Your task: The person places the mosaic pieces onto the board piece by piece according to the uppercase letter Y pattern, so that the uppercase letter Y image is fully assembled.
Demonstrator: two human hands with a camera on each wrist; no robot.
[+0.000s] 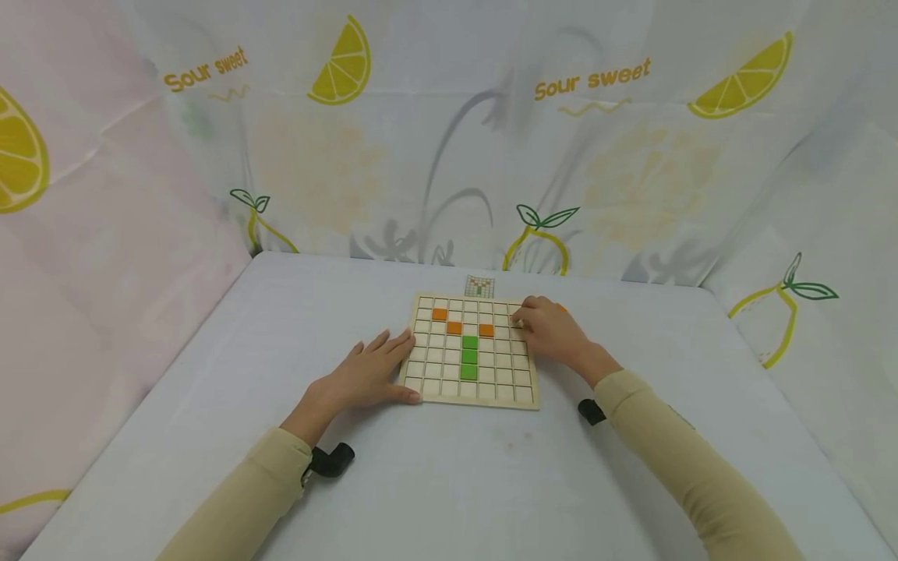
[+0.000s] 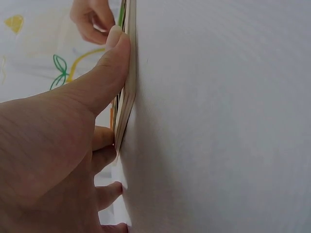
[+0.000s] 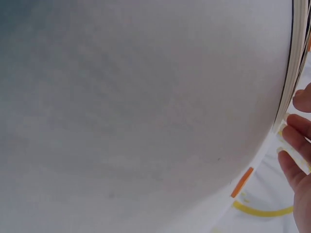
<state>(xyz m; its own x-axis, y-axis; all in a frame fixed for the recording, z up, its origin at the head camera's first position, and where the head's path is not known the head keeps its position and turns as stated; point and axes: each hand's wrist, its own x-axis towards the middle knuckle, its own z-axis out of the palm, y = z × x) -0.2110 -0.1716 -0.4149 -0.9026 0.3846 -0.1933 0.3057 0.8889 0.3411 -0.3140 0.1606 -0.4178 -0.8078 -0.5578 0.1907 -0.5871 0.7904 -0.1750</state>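
A square wooden grid board (image 1: 438, 389) lies on the white table. On it, three orange tiles (image 1: 454, 328) and a column of three green tiles (image 1: 469, 356) stand out among pale squares. My left hand (image 1: 375, 370) rests at the board's left side, fingers spread, thumb at the near-left corner; the left wrist view shows the thumb (image 2: 109, 63) against the rim. Over the upper right edge hovers my right hand (image 1: 550, 329), fingers loosely bent. In the right wrist view its fingertips (image 3: 287, 127) sit slightly apart near the rim, with no tile showing between them.
Just beyond my right hand, another orange tile (image 3: 242, 182) lies on the table. A small card (image 1: 480, 287) with a coloured grid pattern is behind the board's far edge. Lemon-printed cloth (image 1: 435, 140) hangs behind and at both sides.
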